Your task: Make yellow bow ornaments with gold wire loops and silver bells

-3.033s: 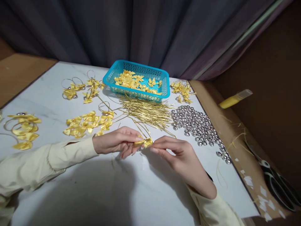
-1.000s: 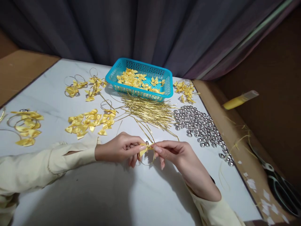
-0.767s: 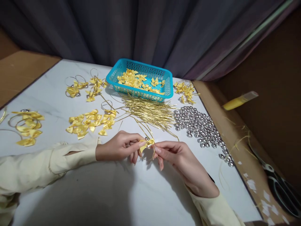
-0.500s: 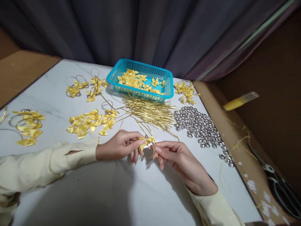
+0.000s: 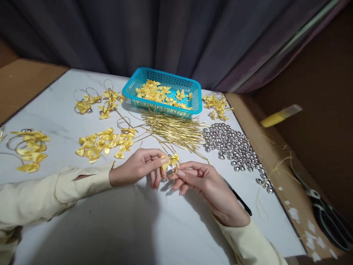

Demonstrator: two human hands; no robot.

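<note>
Beyond the tabletop [image 5: 110, 224], at twelve o'clock from the hands, a dark pleated curtain [image 5: 132, 36] hangs in heavy folds; the surface is white with faint grey veins, bordered by brown board [image 5: 242, 110]. I see a blue basket [image 5: 162, 105] holding yellow pieces [image 5: 153, 90] at twelve, gold wires [image 5: 176, 130] heaped just below it, small silver pieces [image 5: 231, 147] at two and scissors [image 5: 331, 224] at four. The right wrist partly covers a slim black object [image 5: 241, 201] at four, the pale sleeves [image 5: 79, 187] run out of sight, and the loop's ends are too small to follow. Between the two hands sits the yellow bow [image 5: 174, 159], glossy and folded like ribbon, a thin gold loop [image 5: 178, 167] curving beside and below it. The left hand [image 5: 142, 167] has its fingers closed on the bow's nine o'clock side; the right hand [image 5: 202, 180] has its fingers half curled at the loop's three o'clock, and whether they pinch it I can't tell.
</note>
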